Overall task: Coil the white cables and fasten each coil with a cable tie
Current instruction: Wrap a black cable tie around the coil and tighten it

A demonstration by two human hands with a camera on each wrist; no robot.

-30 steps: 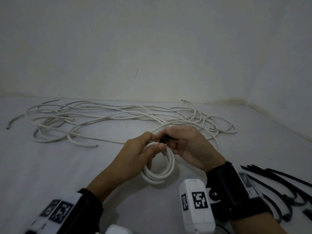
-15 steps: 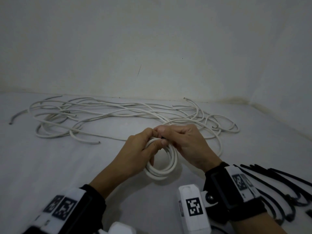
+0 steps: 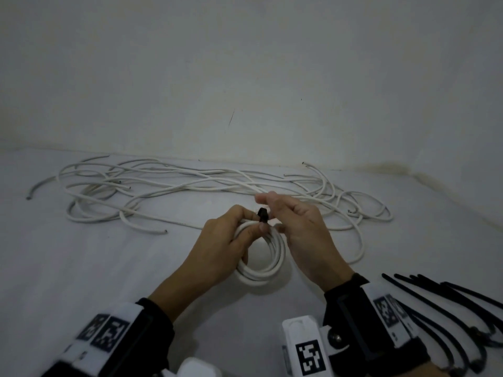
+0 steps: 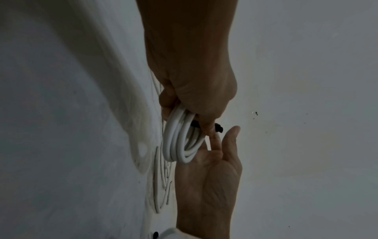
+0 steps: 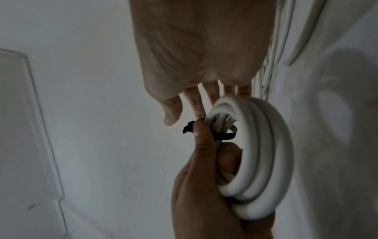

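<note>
Loose cables (image 3: 174,191): a sprawl of white cable along the back of the counter (image 3: 81,268), near the wall, ends free; these look like the ones not yet coiled.
Left hand (image 3: 217,248): grips the coil, thumb and forefinger pinching the turns together right at the tie, likely so the loops cannot spring apart while the band is worked.
Coil (image 3: 264,257): a small ring of several white turns, held on edge in the middle of the counter; whether its lower rim touches the surface is hard to tell.
Cable tie (image 5: 220,134): a black band wrapped round the bundled turns, its head poking out past the left thumb; it appears closed.
Right hand (image 3: 302,235): just beside the tie, fingers straight and spread, holding nothing, palm near the coil.
Spare ties (image 3: 446,303): black strips fanned out at the right near edge, within easy reach of the right hand.
Room: bare counter lies in front of and left of the coil; the back is crowded with cable.
</note>
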